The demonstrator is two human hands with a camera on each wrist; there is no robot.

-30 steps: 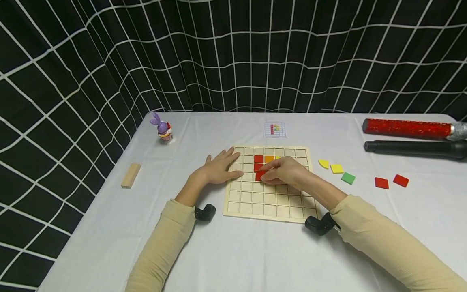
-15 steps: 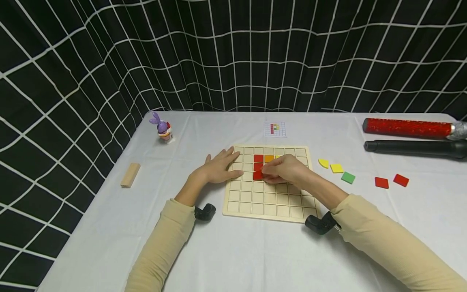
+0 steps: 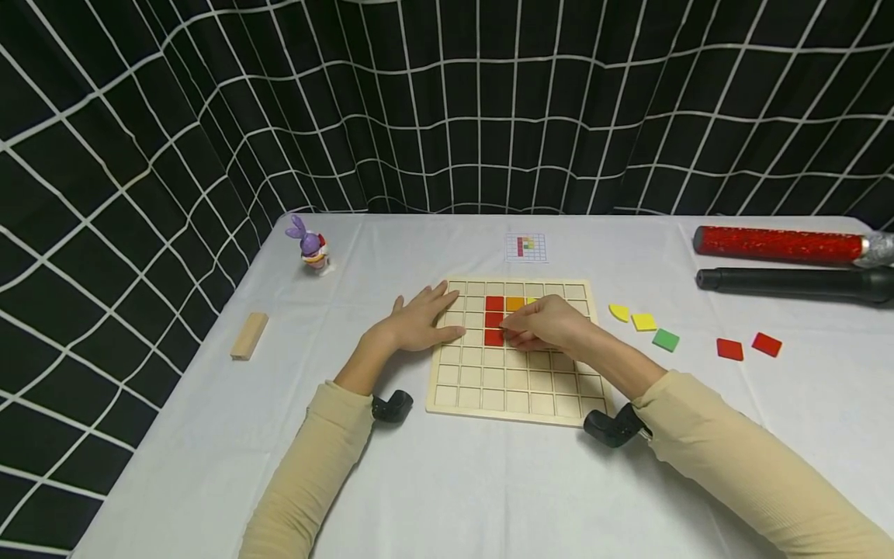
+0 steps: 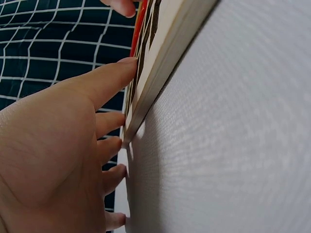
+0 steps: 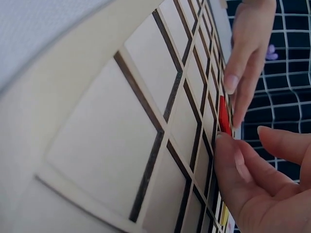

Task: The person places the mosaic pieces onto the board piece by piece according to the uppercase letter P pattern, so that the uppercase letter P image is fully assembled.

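Observation:
In the head view my left hand (image 3: 417, 320) rests with spread fingers on the left edge of a wooden grid board (image 3: 517, 400). My right hand (image 3: 548, 322) is over the middle of the board, its fingertips at the right edge of a red square tile (image 3: 493, 338). This tile lies in a cell, lowest in a column of red tiles. Beside the top red tile (image 3: 494, 303) sit an orange tile (image 3: 514, 304) and a yellow piece (image 3: 531, 300), partly hidden by my right hand. The right wrist view shows the thumb (image 5: 226, 160) touching red, with another finger raised apart.
Right of the board lie a yellow quarter-round piece (image 3: 618, 313), a yellow tile (image 3: 644, 322), a green tile (image 3: 666, 340) and two red tiles (image 3: 729, 349). A printed pattern card (image 3: 527, 248) lies behind the board. Leftward are a wooden block (image 3: 249, 336) and a purple-eared figurine (image 3: 312, 247).
The lowest red tile, tilted in my right fingers a second ago, now lies flat in its cell. My right fingertips have shifted slightly right off it. My left hand has stayed still.

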